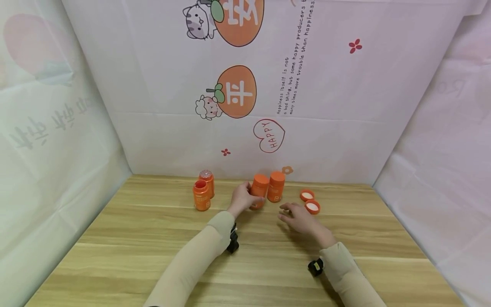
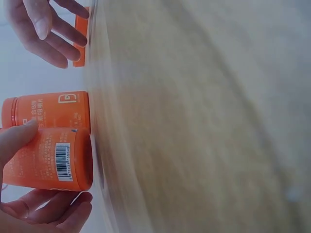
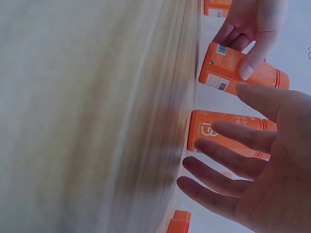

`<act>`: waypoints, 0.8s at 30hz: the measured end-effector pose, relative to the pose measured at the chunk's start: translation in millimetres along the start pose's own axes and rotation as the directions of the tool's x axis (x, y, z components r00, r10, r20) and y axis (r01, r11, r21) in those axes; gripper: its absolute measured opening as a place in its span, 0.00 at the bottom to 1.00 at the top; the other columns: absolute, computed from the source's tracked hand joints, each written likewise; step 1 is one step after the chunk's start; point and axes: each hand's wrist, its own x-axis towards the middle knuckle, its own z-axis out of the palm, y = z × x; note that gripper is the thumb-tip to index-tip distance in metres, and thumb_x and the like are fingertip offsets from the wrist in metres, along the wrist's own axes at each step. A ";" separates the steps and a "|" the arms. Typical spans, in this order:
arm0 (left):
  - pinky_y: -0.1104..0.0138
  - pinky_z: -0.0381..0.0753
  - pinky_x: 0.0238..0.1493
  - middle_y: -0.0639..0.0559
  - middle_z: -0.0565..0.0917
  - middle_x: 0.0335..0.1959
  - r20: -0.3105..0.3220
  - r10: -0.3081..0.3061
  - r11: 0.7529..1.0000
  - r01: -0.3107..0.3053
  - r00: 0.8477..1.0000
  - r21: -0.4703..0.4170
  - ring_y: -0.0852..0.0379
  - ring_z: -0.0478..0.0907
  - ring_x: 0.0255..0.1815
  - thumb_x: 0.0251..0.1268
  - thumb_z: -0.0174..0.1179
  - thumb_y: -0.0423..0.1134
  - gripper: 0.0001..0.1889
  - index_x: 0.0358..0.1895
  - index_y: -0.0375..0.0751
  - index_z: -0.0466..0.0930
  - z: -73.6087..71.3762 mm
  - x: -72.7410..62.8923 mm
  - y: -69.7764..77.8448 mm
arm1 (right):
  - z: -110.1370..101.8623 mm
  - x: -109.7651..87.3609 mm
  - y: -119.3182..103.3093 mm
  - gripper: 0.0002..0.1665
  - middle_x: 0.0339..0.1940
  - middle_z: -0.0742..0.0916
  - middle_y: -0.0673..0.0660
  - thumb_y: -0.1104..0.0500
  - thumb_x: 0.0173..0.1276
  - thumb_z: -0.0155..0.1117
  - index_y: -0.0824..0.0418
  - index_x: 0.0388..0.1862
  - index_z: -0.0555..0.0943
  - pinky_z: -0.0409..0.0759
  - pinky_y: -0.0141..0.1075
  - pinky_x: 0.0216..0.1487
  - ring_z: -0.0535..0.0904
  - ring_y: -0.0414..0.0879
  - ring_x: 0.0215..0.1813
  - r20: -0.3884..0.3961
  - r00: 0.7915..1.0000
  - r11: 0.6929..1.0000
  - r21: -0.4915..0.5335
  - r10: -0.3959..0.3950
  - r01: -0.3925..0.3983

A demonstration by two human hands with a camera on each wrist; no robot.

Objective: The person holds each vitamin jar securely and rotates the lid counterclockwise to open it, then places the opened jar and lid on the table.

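The left hand [image 1: 241,199] curls its fingers and thumb around the smooth, rounded wall of a lidded orange bottle [image 1: 260,184], a squat cylinder with a slightly narrower cap; white print and a barcode label show on its side in the left wrist view. The bottle leans a little, and I cannot tell whether its base touches the table [image 1: 268,273]. Just to its right stands a second lidded bottle [image 1: 276,187], upright, of the same glossy orange make.

The right hand [image 1: 301,219] holds nothing; its fingers are spread and gently bent, palm toward the bottles in the right wrist view. Near it lie two round orange caps, a rear cap [image 1: 307,195] and a front cap [image 1: 312,207], shallow discs with pale inner faces turned up.

On the left, apart from the held bottle, stand two more bottles close together: a front uncapped bottle [image 1: 201,197] with a round, reddish open mouth, and a rear bottle [image 1: 209,182] topped by a silvery, speckled surface.

The table has a streaked, wood-grain top. Behind it hangs a creased white cloth [image 1: 326,140] printed with orange fruit shapes, cartoon animals and lettering. Both sleeves are matte beige.
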 end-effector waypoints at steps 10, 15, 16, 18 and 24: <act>0.62 0.78 0.38 0.49 0.81 0.35 -0.013 0.052 0.999 -0.052 0.999 0.013 0.55 0.77 0.36 0.44 0.75 0.44 0.21 0.35 0.42 0.72 -6.4 -13.0 3.3 | -1.3 -2.6 -4.6 0.24 0.53 0.80 0.64 0.51 0.71 0.56 0.65 0.59 0.75 0.76 0.50 0.54 0.77 0.57 0.55 -0.003 1.000 1.000 0.012 0.008 -0.008; 0.62 0.78 0.38 0.49 0.81 0.35 -0.018 0.063 0.998 -0.062 0.998 0.013 0.55 0.78 0.36 0.44 0.75 0.43 0.21 0.36 0.42 0.72 -9.0 -18.4 3.4 | 0.0 -2.5 -4.2 0.24 0.54 0.81 0.64 0.52 0.71 0.57 0.66 0.58 0.76 0.76 0.51 0.54 0.77 0.58 0.56 -0.011 1.000 1.000 0.007 0.002 -0.002; 0.62 0.78 0.38 0.49 0.81 0.36 -0.016 0.067 0.998 -0.067 0.998 0.013 0.55 0.78 0.36 0.44 0.75 0.44 0.21 0.36 0.42 0.72 -9.4 -19.3 3.1 | 0.2 -2.4 -4.1 0.24 0.54 0.81 0.64 0.52 0.71 0.57 0.66 0.58 0.76 0.76 0.51 0.54 0.77 0.58 0.56 -0.013 1.000 1.000 0.004 0.001 0.000; 0.62 0.78 0.38 0.49 0.81 0.36 -0.016 0.071 0.997 -0.071 0.997 0.013 0.54 0.77 0.37 0.45 0.75 0.43 0.21 0.37 0.42 0.72 -10.3 -21.3 2.8 | 0.5 -2.3 -4.1 0.24 0.54 0.81 0.64 0.52 0.70 0.57 0.66 0.58 0.75 0.76 0.51 0.54 0.77 0.58 0.56 -0.013 1.000 1.000 0.004 0.004 -0.004; 0.61 0.77 0.40 0.49 0.81 0.37 -0.017 0.088 0.996 -0.088 0.996 0.018 0.55 0.77 0.37 0.44 0.75 0.42 0.21 0.38 0.42 0.73 -13.2 -27.3 3.5 | 1.3 -2.5 -5.7 0.25 0.55 0.80 0.63 0.51 0.70 0.57 0.64 0.60 0.75 0.75 0.51 0.55 0.76 0.58 0.57 -0.012 1.000 1.000 0.014 0.025 -0.025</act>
